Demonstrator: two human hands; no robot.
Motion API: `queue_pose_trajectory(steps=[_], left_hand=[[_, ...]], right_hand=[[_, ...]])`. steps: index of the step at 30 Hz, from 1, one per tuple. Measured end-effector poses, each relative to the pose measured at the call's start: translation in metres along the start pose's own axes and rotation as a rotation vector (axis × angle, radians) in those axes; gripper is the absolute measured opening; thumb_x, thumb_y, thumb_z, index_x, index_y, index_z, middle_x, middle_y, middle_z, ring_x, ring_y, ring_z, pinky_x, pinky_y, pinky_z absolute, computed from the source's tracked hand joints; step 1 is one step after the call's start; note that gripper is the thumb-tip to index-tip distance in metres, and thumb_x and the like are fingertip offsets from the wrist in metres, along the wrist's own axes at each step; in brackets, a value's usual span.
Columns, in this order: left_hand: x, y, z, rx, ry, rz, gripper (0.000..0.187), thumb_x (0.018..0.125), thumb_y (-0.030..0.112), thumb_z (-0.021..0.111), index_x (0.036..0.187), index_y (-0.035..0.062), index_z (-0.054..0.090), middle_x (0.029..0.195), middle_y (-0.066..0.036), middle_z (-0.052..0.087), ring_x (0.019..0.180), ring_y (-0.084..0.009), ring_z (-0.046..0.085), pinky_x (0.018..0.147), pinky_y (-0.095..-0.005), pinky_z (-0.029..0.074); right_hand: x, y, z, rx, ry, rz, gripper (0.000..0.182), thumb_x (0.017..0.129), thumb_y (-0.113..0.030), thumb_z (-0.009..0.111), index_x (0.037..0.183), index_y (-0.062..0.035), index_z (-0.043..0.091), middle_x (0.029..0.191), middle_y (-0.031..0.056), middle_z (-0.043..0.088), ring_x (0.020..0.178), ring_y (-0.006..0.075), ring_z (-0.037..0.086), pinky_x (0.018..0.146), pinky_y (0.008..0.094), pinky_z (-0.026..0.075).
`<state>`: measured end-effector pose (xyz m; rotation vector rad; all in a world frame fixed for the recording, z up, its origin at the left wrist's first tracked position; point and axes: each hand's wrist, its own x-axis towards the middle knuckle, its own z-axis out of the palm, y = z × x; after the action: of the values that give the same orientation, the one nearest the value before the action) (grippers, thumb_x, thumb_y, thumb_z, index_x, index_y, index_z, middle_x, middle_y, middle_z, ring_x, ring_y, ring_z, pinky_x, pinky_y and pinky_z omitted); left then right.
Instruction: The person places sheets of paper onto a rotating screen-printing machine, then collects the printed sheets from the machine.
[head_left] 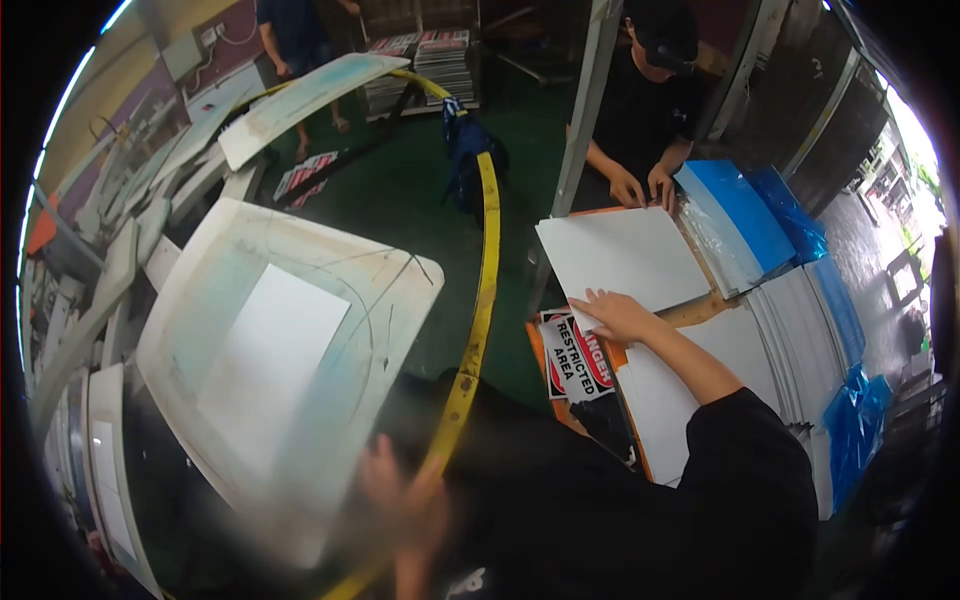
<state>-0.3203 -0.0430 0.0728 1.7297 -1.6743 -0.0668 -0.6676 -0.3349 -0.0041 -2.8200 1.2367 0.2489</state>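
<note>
My right hand lies at the near left corner of a white sheet on top of a stack, fingers stretched out over its edge. My left hand is smeared by motion, low in the view beside the pale board; its fingers cannot be made out clearly. On that stained board lies another white sheet. Below my right hand, a "DANGER RESTRICTED AREA" sign rests on an orange-edged surface. More white sheets are stacked to the right.
A yellow metal hoop curves between board and stacks, with blue cloth tied on it. Across the stacks, a co-worker has both hands at the sheets' far edge. Blue plastic wrap covers some stacks. Another person stands behind.
</note>
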Motion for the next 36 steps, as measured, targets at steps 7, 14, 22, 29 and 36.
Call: queue_pose_trajectory(steps=[7,14,22,29,36], left_hand=[[0.004,0.014,0.019,-0.404,-0.125,0.095,0.023,0.080,0.003,0.062,0.101,0.0104,0.067,0.120,-0.014,0.058,0.112,-0.0319,0.052,0.095,-0.0410,0.040],[0.017,0.047,0.061,-0.754,-0.456,-0.018,0.029,0.084,0.004,0.060,0.112,0.0028,0.061,0.107,-0.012,0.064,0.102,-0.0253,0.060,0.088,-0.0337,0.046],[0.040,0.119,0.072,-1.025,-0.435,0.274,0.040,0.089,0.009,0.057,0.127,0.0001,0.049,0.111,-0.017,0.061,0.104,-0.0238,0.060,0.088,-0.0297,0.044],[0.041,0.065,0.023,-0.859,-0.326,-0.427,0.036,0.092,0.004,0.050,0.127,-0.0028,0.048,0.114,-0.010,0.060,0.103,-0.0137,0.055,0.088,-0.0271,0.044],[0.007,-0.004,-0.001,-1.283,0.038,-0.426,0.034,0.092,0.000,0.048,0.125,-0.0042,0.050,0.103,-0.001,0.059,0.091,-0.0064,0.052,0.080,-0.0228,0.042]], right_hand=[[-0.043,0.007,0.000,0.069,0.754,0.043,0.041,0.078,-0.005,0.053,0.119,-0.0041,0.057,0.117,0.0174,0.060,0.111,0.0304,0.057,0.101,0.0458,0.038],[-0.116,-0.066,-0.064,-0.112,1.158,0.162,0.037,0.088,-0.024,0.041,0.107,-0.0045,0.065,0.116,0.0188,0.061,0.115,0.0326,0.056,0.108,0.0585,0.016],[-0.127,-0.176,-0.030,0.372,1.214,-0.180,0.025,0.096,-0.028,0.045,0.102,-0.0075,0.058,0.130,0.0291,0.047,0.127,0.0445,0.039,0.107,0.0631,-0.006],[-0.079,-0.178,-0.038,0.527,0.750,-0.454,0.106,0.081,-0.034,0.070,0.144,-0.0015,-0.008,0.143,0.0351,0.019,0.135,0.0459,0.022,0.109,0.0505,0.019],[-0.019,-0.159,-0.048,0.219,1.170,-0.020,0.116,0.075,-0.055,0.068,0.145,-0.0025,-0.008,0.149,0.0287,0.006,0.138,0.0426,0.014,0.109,0.0528,0.014]])
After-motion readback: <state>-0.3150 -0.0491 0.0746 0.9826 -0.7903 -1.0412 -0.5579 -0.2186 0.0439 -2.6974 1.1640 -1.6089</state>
